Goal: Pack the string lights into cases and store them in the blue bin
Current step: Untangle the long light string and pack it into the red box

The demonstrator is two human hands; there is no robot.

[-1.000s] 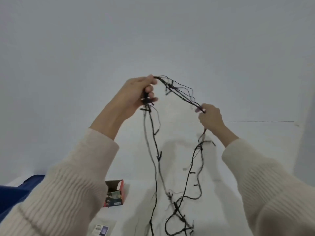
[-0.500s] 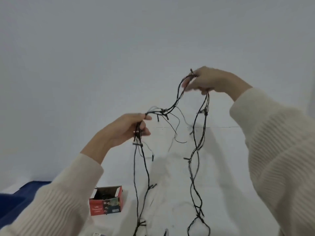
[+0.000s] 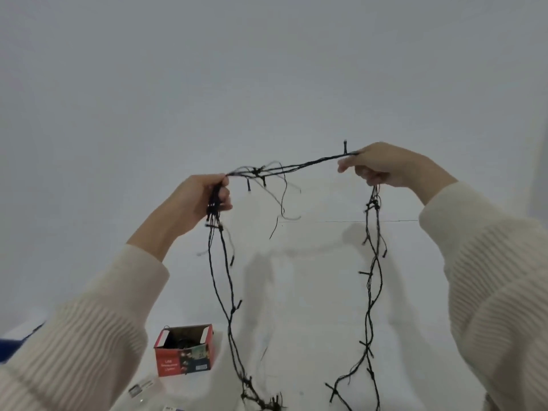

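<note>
Far left, below and outboard of the left sleeve, a sliver of the blue bin point(image 3: 4, 350) shows at the frame edge, mostly hidden; contents cannot be told. Below the left hand, on the white table point(image 3: 311, 321), sits a small red case point(image 3: 184, 350), top flaps open, something dark inside, likely a strand already packed but too murky to confirm. Just below the case lies a small clear packet point(image 3: 142, 388), unclear what it is. Left hand point(image 3: 201, 203) is raised, fist closed around a gathered bunch of the string lights point(image 3: 296, 167), several loops pinched together, with two strands hanging from under it down to the table. Between the hands one stretch of wire runs nearly taut, rising slightly toward the right, a few loose thin ends dangling off it near the left hand. Right hand point(image 3: 385, 167) is up a bit higher, thumb and fingers pinching the wire, one bulb sticking up just beside the fingertips; from under this hand a twisted pair drops to the table and ends in a loose tangle near the bottom edge. Judgement: early-to-mid stage. This strand is only partly coiled, most of it hanging or on the table. Left to do: finish winding, fit the bundle in a case, close it, move cases to the bin.
</note>
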